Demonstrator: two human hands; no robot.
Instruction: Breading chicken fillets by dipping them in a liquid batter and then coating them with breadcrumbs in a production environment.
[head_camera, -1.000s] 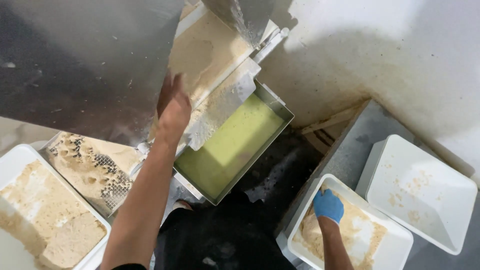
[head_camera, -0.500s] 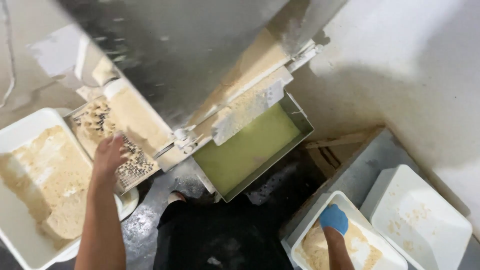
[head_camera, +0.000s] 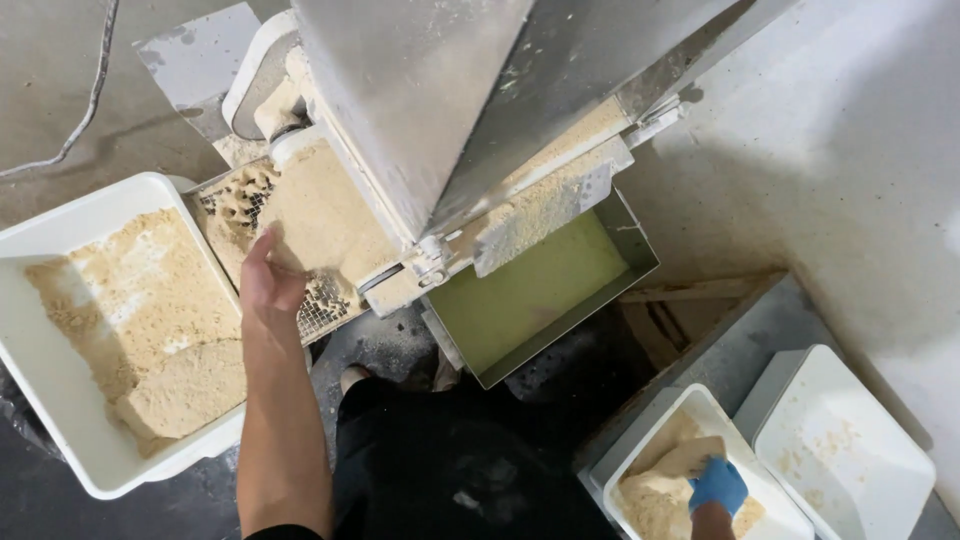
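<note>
Much is cut off here. The metal machine (head_camera: 440, 100) fills the top of the view, its sloped steel panels running out of frame, and it hides whatever feeds the chute beneath. The person's body is a dark shape at the bottom edge, and only a foot shows below the machine.

The left hand (head_camera: 268, 280), bare, reaches up to the perforated metal screen (head_camera: 325, 305) under the machine, fingers spread loosely against a caked mound of tan pulp (head_camera: 320, 215). It grasps nothing that can be seen; the palm faces away, so the inside of the grip is hidden. The right hand (head_camera: 718, 484), in a blue glove, is low at the right, resting on a lump of the same pulp inside a white plastic tub (head_camera: 640, 462). Its fingers curl over the lump, but whether they close on it cannot be told, as the wrist runs off the frame.

Pulp is crumbly, damp-looking and sandy in colour. A large white tub (head_camera: 60, 400) at left holds a heap of it. A rectangular steel tray (head_camera: 640, 255) under the chute holds smooth yellow-green liquid (head_camera: 530, 295). 1 more white tub (head_camera: 850, 450), nearly bare, sits at the far right.
</note>
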